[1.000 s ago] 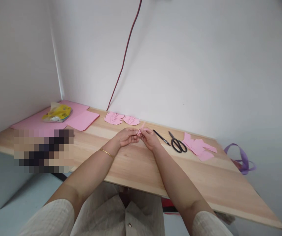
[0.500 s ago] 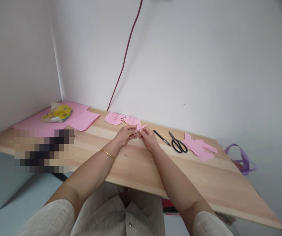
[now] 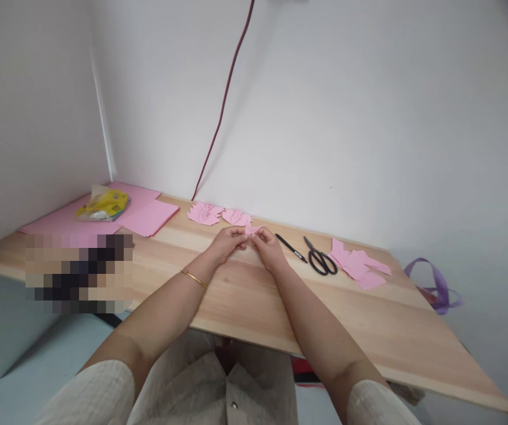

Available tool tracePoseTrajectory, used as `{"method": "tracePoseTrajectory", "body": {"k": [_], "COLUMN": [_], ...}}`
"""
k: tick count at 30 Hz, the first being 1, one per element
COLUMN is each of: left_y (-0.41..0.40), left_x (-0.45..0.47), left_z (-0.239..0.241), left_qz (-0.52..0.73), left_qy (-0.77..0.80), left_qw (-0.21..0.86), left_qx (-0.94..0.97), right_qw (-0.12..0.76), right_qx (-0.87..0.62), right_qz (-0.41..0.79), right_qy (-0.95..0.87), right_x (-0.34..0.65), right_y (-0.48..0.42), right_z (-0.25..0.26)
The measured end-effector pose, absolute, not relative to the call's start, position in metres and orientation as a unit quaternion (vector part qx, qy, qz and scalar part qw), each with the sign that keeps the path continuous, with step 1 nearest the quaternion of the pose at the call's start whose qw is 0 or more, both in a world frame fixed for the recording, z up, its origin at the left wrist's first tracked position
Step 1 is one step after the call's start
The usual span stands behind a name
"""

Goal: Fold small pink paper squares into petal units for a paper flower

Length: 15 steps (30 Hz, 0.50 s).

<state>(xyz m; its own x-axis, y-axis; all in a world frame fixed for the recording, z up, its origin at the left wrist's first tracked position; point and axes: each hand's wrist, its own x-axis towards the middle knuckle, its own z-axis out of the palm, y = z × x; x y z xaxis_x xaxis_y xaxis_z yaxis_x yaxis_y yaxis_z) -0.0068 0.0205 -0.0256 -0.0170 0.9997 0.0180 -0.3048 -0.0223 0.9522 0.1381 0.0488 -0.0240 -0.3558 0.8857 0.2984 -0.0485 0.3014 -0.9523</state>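
Observation:
Between my two hands, over the middle of the wooden table, is a small folded piece of pink paper. My left hand pinches it from the left, and my right hand pinches it from the right. The fingers hide much of its lower part. Just behind lie two pink paper cut-outs with jagged edges, one farther left and the other close to my fingers. A black pen lies to the right of my right hand, with black-handled scissors beyond it.
Pink paper scraps lie right of the scissors. At the far left, a yellow packet rests on pink paper sheets. A pixelated patch covers the left table edge. Purple ribbon hangs past the right edge, and a red cable runs down the wall.
The pink paper between my fingers has shifted shape slightly, its pointed tip at right now showing less. Both hands stay in nearly the same place.

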Motion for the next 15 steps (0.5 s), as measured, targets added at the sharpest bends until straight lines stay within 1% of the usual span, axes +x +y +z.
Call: {"method": "tracePoseTrajectory", "body": {"k": [8, 15], "left_y": [0.0188, 0.0217], "left_x": [-0.0066, -0.0075], "left_z": [-0.0229, -0.0247], "left_qz": [0.565, 0.544], "left_qy": [0.444, 0.481], "left_qw": [0.495, 0.437], "left_qx": [0.488, 0.531], "right_qw": [0.463, 0.483], "right_qx": [-0.315, -0.324], "right_qz": [0.497, 0.489], "right_qy": [-0.663, -0.65], "right_x": [0.1382, 0.1377], "right_y": [0.0466, 0.0495], "right_z": [-0.0206, -0.0265]}}
